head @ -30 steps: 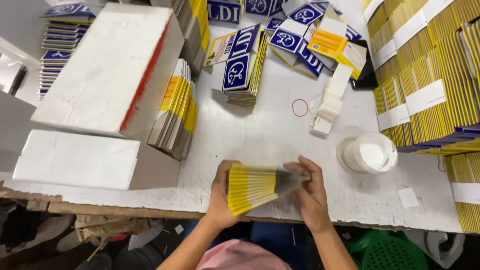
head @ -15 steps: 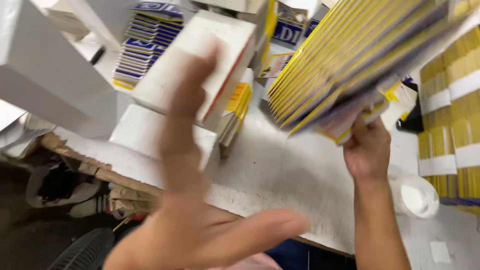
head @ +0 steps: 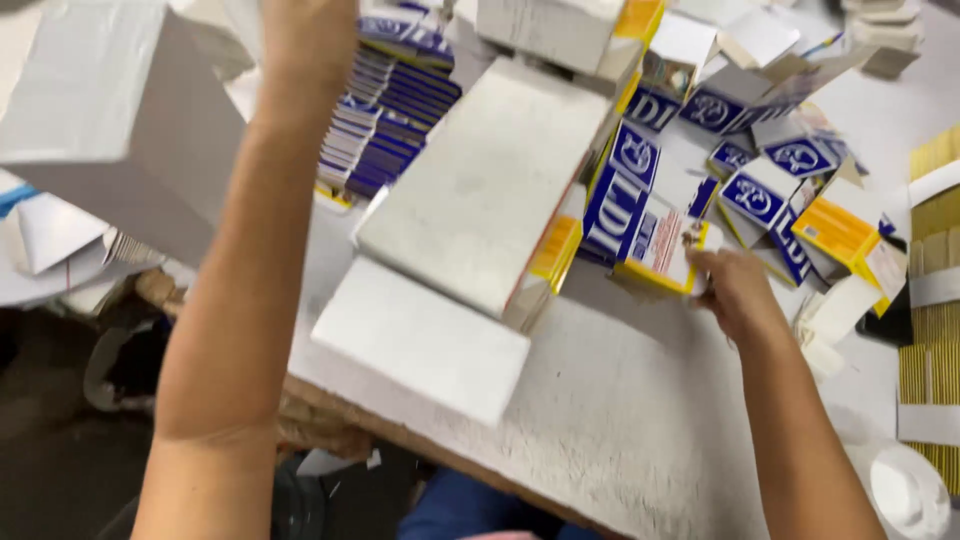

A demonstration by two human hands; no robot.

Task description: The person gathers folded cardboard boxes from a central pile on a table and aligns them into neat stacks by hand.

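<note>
White worktable point(head: 640, 400), cluttered with flattened cartons; right hand point(head: 735, 290) pinches a folded yellow-edged carton point(head: 660, 255) at its right end, carton lying flat on the table, long axis running left from the grip toward the blue-and-white carton pile point(head: 620, 190); left hand point(head: 305, 35) raised far left, mostly out of frame, grip unclear; white slab boxes point(head: 480, 190) between the arms.

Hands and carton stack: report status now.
Left hand raised at the top edge, grip unclear. Right hand on a flat yellow-edged carton beside the blue-and-white carton pile. White boxes crowd the left.
</note>
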